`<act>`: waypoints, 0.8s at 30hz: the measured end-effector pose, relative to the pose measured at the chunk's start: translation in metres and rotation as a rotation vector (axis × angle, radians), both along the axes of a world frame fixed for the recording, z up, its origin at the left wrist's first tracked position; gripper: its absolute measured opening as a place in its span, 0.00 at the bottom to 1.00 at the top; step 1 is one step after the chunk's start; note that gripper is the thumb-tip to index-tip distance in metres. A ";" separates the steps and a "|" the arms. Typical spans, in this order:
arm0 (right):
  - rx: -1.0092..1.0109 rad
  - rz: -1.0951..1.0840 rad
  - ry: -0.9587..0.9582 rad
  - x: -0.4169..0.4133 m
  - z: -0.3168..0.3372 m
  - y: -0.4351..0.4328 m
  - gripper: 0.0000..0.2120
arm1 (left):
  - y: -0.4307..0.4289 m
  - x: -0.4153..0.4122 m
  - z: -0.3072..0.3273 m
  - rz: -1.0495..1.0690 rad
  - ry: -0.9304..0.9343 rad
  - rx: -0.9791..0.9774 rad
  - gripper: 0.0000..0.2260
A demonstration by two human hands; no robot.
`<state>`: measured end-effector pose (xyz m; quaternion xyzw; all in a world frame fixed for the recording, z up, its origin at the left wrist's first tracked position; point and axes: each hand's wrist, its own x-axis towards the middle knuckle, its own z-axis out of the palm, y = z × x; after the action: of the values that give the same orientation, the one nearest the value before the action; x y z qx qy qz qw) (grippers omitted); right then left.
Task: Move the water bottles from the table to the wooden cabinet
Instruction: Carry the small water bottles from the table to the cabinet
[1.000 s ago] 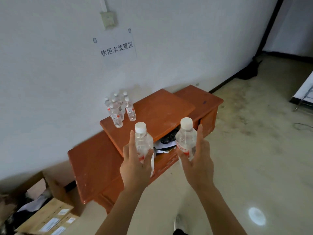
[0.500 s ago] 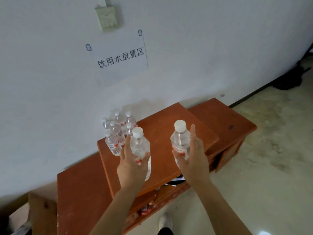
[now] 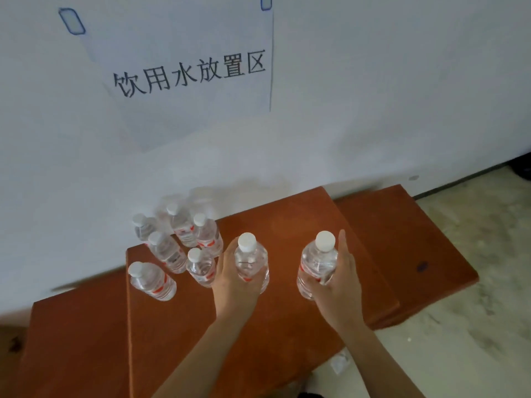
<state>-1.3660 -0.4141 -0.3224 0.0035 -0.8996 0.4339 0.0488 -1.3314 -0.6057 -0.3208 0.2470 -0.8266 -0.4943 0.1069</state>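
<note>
your left hand (image 3: 234,285) grips one upright bottle (image 3: 250,261), your right hand (image 3: 343,285) a second bottle (image 3: 317,264), both over the cabinet top (image 3: 290,222); the standing cluster (image 3: 175,251) lies nearest your left.

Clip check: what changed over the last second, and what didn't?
Both hands moved forward: the left hand with the left bottle and the right hand with the right bottle are now over the wooden cabinet, beside the bottle cluster. Neither grip changed; nothing was let go. The bottle cluster stayed by the wall.
</note>
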 end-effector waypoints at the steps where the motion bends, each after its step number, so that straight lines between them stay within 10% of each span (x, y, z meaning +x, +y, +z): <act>1: -0.030 0.019 -0.012 -0.022 -0.017 0.000 0.49 | 0.002 -0.018 -0.016 0.036 -0.002 -0.001 0.39; 24: -0.118 0.530 -0.013 -0.253 -0.171 -0.092 0.35 | -0.031 -0.194 -0.143 0.379 -0.095 -0.132 0.35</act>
<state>-1.6191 -0.5056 -0.4936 0.2334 -0.8406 0.4834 -0.0721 -1.5250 -0.6371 -0.4636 0.4136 -0.8001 -0.3979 0.1746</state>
